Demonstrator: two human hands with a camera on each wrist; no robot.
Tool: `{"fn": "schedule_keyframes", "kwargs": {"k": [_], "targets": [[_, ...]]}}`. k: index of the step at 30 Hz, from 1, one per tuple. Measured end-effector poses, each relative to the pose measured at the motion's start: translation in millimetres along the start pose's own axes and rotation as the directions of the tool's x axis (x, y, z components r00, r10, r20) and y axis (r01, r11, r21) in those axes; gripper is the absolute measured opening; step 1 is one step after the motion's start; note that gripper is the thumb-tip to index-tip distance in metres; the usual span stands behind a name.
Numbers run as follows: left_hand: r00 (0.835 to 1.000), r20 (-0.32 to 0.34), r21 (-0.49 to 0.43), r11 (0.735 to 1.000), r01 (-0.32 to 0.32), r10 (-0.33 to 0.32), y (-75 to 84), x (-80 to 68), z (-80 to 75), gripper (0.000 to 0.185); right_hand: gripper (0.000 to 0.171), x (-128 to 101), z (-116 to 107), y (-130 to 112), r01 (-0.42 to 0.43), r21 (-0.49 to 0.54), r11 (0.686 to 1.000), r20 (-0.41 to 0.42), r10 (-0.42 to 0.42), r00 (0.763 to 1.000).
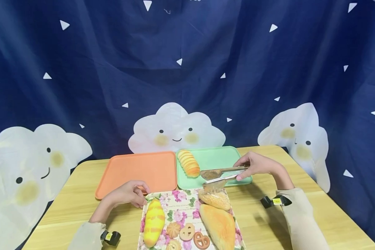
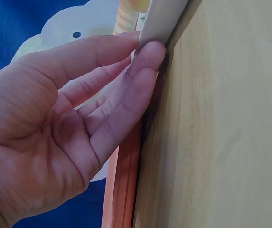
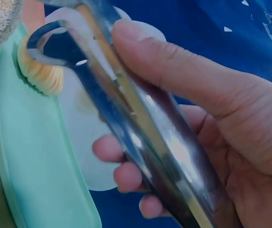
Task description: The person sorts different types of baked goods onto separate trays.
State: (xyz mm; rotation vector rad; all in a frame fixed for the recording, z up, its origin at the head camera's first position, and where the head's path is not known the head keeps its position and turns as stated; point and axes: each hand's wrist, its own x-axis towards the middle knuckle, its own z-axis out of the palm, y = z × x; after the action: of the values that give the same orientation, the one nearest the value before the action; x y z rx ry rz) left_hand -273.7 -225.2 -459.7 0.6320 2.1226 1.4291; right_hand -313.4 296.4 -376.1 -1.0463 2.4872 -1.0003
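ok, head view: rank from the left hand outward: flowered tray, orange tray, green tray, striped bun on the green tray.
From the left hand:
1. Flowered tray, fingers at its near-left corner.
2. Orange tray, just behind the hand; too close to call against the first.
3. Green tray, farther right, behind the flowered one.
4. Striped bun, at that tray's left edge; not clearly farther than the tray itself.
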Motion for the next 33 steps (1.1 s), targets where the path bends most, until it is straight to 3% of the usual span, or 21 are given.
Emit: {"fn": "schedule_keyframes", "kwargs": {"k": [10, 24, 33], "targets": [[1.000, -0.009, 0.004, 1.000, 0.004, -0.004, 2.7, -0.8, -0.8, 0.033, 0.032, -5.5, -2.4, -6.1, -0.060, 0.037, 0.997, 0.071, 0.057, 0.996], [0.999, -0.026, 0.005, 1.000, 0.018, -0.018, 2.7, -0.8, 2.3, 0.033, 0.015, -10.9, -1.4, -4.1, -0.122, 0.035, 0.992, 0.162, 0.115, 0.980], [0.999, -0.031, -0.004, 1.000, 0.022, -0.023, 0.9, -1.2, 2.0, 0.032, 0.018, -10.3, 1.8, -5.4, -0.127, 0.047, 0.991, 0.196, 0.116, 0.974]]}}
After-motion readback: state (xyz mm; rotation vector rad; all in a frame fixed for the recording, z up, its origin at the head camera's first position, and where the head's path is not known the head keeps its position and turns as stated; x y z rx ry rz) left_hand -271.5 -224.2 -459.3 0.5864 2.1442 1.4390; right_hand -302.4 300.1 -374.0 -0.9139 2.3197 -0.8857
